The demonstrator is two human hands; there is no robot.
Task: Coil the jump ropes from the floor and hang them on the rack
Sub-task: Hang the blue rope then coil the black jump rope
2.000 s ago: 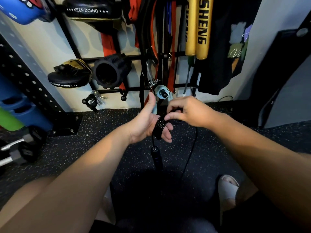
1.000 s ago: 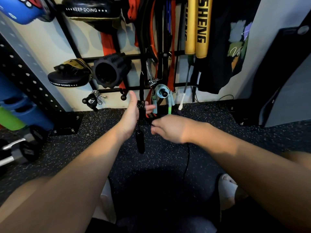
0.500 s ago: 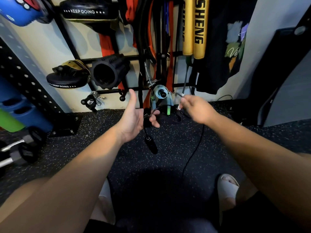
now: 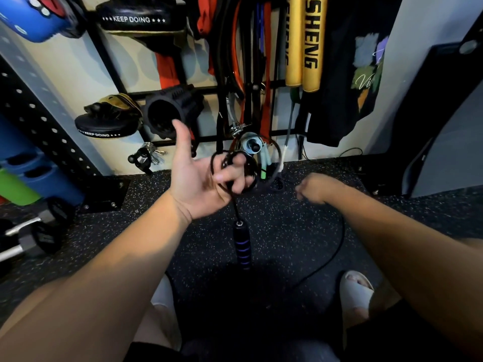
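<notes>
Underneath it all, black rubber floor [image 4: 274,231], matte, grainy, flecked with white. Against the pale wall, a black tubular steel rack [image 4: 105,54] hung with straps, a black T-shirt [image 4: 337,105], two glossy gold padded sticks [image 4: 313,43], a ribbed black foam roller [image 4: 180,105] and a round leather focus mitt [image 4: 104,125]. At lower right, a pale moulded sandal [image 4: 356,291].

Held palm-up before the rack: left hand [image 4: 198,178], thumb raised, fingers [image 4: 230,176] spread and blurred, carrying several loops of the thin black jump rope [image 4: 235,207]. Dangling straight below, a cylindrical black handle [image 4: 243,244] banded in purple. Further right and lower, right hand [image 4: 313,188] curled into a fist on the cord, the slack trailing in a curve to the floor.

Against half a second ago: right hand drawn down and back from the rack, a wide loop thrown out past the left fingers, handle lower and no longer tilted.
</notes>
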